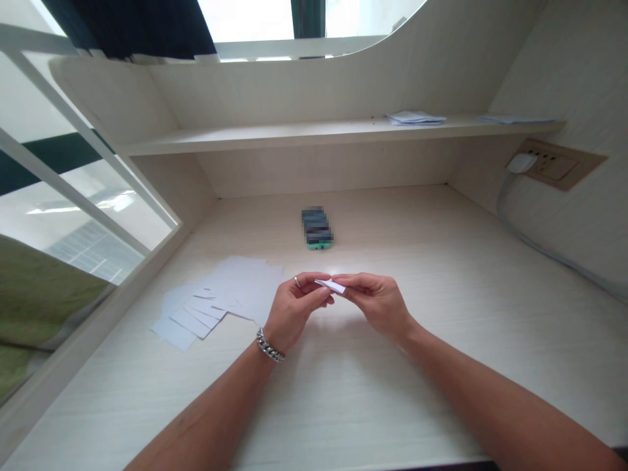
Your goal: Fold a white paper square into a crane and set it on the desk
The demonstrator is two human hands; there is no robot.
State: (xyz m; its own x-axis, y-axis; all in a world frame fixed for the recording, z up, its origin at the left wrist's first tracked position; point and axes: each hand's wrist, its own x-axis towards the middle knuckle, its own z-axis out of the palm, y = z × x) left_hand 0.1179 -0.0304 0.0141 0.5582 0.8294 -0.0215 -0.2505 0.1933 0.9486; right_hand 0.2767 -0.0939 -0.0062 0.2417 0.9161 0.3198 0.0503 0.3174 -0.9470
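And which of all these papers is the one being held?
The small folded paper, pinched between the left hand and the right hand. The others aren't held: loose sheets lie on the desk, more papers on the shelf.

Below the middle of the shelf (294, 136), a dark object with a green edge (316, 226) (too blurred to name surely) lies on the desk (490, 261). Just under the shelf's right end is a wall socket (564, 171) with a white plug (521, 163) and grey cable (540, 248). Above the shelf's left part hangs a dark blue curtain (132, 26).
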